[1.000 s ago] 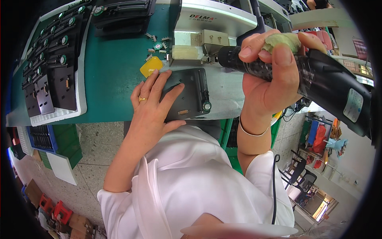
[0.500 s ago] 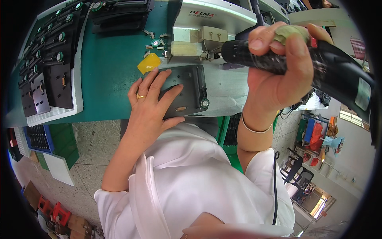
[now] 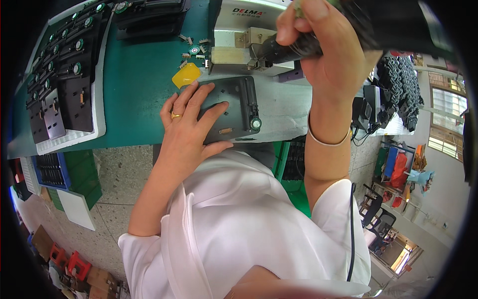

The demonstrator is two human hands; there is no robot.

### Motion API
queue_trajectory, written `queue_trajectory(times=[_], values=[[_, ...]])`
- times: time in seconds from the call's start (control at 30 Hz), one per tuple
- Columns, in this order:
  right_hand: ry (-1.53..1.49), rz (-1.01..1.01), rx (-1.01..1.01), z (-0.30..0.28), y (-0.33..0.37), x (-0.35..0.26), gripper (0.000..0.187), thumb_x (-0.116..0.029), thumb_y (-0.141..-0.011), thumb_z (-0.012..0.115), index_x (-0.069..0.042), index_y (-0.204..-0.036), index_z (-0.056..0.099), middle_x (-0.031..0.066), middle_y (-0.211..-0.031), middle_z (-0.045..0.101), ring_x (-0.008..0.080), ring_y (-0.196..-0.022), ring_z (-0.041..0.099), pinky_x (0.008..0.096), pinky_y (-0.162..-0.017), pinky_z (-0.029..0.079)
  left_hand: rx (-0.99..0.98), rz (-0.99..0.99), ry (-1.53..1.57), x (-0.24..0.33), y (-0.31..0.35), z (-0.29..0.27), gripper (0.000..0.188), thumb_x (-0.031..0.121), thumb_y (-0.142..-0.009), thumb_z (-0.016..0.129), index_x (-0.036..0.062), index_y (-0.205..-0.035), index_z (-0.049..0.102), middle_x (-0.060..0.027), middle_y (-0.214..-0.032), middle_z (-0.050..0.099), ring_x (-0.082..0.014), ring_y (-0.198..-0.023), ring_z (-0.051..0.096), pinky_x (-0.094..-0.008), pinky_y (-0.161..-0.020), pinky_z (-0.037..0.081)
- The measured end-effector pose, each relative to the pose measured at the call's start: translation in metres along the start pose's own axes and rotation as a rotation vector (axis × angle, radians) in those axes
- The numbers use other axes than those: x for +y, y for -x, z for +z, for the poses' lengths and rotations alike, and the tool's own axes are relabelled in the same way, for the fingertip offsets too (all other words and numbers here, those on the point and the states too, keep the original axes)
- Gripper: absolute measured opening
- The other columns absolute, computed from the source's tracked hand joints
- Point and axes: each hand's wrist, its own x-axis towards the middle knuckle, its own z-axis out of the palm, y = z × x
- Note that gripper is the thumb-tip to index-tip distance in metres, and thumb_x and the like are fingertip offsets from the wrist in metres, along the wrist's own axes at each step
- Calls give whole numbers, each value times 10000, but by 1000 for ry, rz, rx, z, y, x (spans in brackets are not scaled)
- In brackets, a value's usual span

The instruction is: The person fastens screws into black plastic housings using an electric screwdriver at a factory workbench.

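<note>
A: Which step is this?
B: My read: tool-to-machine step. Right hand (image 3: 331,57) is wrapped round the black tool (image 3: 279,51), nose by the metal block (image 3: 256,35) of the white machine (image 3: 244,22). Can't tell if they touch.

A: Left?
B: Left hand (image 3: 186,127) lies spread on the dark panel (image 3: 235,109), fingers apart, nothing clamped. Panel's flat on the bench, just beyond the white shirt (image 3: 259,214).

A: Next move calls for?
B: I'd say: nose square to the block, firm right hold, panel pinned flat.

A: Surface?
B: Green mat (image 3: 139,94) left, pale sheet (image 3: 284,114) right. Yellow piece (image 3: 187,75) just past the left fingertips; small connectors (image 3: 200,57) beyond, scattered round a round board (image 3: 193,50). Panel stack (image 3: 152,22) at the far side. White tray (image 3: 101,114) on the left, loaded with similar panels.

A: Room?
B: Speckled floor (image 3: 122,174). Blue crate (image 3: 52,172), green crate (image 3: 84,174), red stools (image 3: 77,264) and cartons (image 3: 102,279) lower left. Dark meshed bundles (image 3: 398,84), windows (image 3: 445,124) and black chair (image 3: 382,224) right.
</note>
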Motion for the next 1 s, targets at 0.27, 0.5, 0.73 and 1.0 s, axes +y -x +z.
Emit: queue_trajectory(times=[0.27, 0.5, 0.73, 1.0], values=[[-377, -260, -261, -12, -32, 33, 362, 93, -804, 605, 43, -1128, 451, 92, -652, 581, 150, -481, 580, 253, -467, 492, 38, 23, -21, 2, -1, 2, 646, 332, -612, 866, 162, -1191, 637, -89, -1422, 466, -320, -1381, 358, -511, -1119, 226], [-326, -159, -333, -21, -22, 26, 414, 134, -759, 607, 7, -1121, 451, 68, -652, 553, 149, -463, 556, 248, -454, 472, 47, 16, -12, 5, 3, 1, 580, 357, -641, 848, 173, -1158, 660, -92, -1420, 475, -325, -1374, 366, -502, -1108, 236], [-323, -55, -418, -71, 43, 19, 352, -95, -902, 559, -69, -1241, 468, 52, -717, 504, 189, -565, 533, 329, -503, 392, 151, 246, 67, 14, -3, 14, 454, 334, -647, 828, 216, -1070, 715, -67, -1284, 574, -288, -1194, 500, -450, -1013, 333], [-296, -19, -304, -75, 71, 28, 368, -80, -899, 599, -74, -1235, 447, 46, -707, 510, 203, -572, 542, 338, -507, 394, 263, 299, -63, 21, -11, 30, 396, 239, -643, 834, 233, -1021, 717, 8, -1121, 608, -214, -1112, 549, -451, -1032, 312]])
